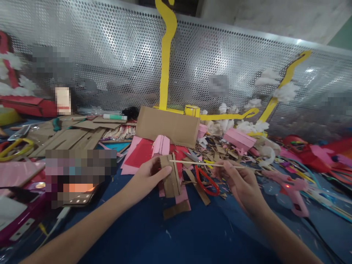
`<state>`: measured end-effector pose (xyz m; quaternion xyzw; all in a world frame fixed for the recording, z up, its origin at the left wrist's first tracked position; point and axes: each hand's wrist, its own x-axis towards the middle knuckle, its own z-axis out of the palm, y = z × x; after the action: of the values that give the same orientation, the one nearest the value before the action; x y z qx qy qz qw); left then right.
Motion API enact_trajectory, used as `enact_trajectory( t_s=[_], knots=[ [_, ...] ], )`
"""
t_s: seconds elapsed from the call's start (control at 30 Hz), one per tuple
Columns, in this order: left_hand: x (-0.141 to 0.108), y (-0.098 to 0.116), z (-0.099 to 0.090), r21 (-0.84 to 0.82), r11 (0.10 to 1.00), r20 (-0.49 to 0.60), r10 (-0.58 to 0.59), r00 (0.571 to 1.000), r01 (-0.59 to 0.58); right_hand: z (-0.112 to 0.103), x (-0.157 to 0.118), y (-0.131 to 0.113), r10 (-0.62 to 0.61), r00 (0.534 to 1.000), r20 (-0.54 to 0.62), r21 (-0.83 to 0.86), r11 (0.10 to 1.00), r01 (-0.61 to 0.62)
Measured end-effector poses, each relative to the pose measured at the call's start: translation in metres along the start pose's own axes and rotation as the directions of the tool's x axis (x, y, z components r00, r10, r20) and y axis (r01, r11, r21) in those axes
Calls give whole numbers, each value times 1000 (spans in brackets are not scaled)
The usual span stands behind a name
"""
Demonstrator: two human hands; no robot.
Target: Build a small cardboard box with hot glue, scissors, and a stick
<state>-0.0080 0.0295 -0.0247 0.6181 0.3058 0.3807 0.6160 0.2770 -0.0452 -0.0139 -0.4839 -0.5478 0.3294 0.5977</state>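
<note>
My left hand (152, 170) grips a small folded piece of brown cardboard (171, 181), thumb on its near face. Between the fingers of my right hand (239, 179) is a thin wooden stick (192, 162), held level. Its left tip meets the top of the cardboard piece; I cannot tell whether it goes in. Just behind stands a pink paper box shape (161, 145) on red and pink sheets (137, 156). Red-handled scissors (207, 181) lie between my hands. A cardboard strip (176, 211) rests on the blue table in front.
A pink glue gun (291, 187) with a lit red light lies at the right, its cord trailing forward. Brown cardboard sheets (74, 137) and a phone (79, 196) are on the left. A cardboard box (168, 126) with a tall yellow strip (165, 73) stands before a perforated metal panel (123, 55).
</note>
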Motion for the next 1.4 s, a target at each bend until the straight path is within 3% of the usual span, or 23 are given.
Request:
enact_trajectory(
  t_s=[0.33, 0.67, 1.13, 1.4],
  knots=[
    [-2, 4, 2, 12, 999, -24, 46, 999, -45, 4, 4, -3, 50, 993, -110, 134, 990, -36],
    [-7, 11, 4, 83, 981, -33, 177, 984, -174, 5, 3, -3, 73, 992, -101, 141, 988, -58],
    [-10, 19, 6, 200, 975, -76, 117, 990, -100, 6, 2, -4, 109, 990, -93, 158, 983, -93],
    [-8, 14, 4, 221, 965, -120, 173, 977, -144, 5, 0, -2, 104, 993, -64, 153, 984, -93]
  ],
)
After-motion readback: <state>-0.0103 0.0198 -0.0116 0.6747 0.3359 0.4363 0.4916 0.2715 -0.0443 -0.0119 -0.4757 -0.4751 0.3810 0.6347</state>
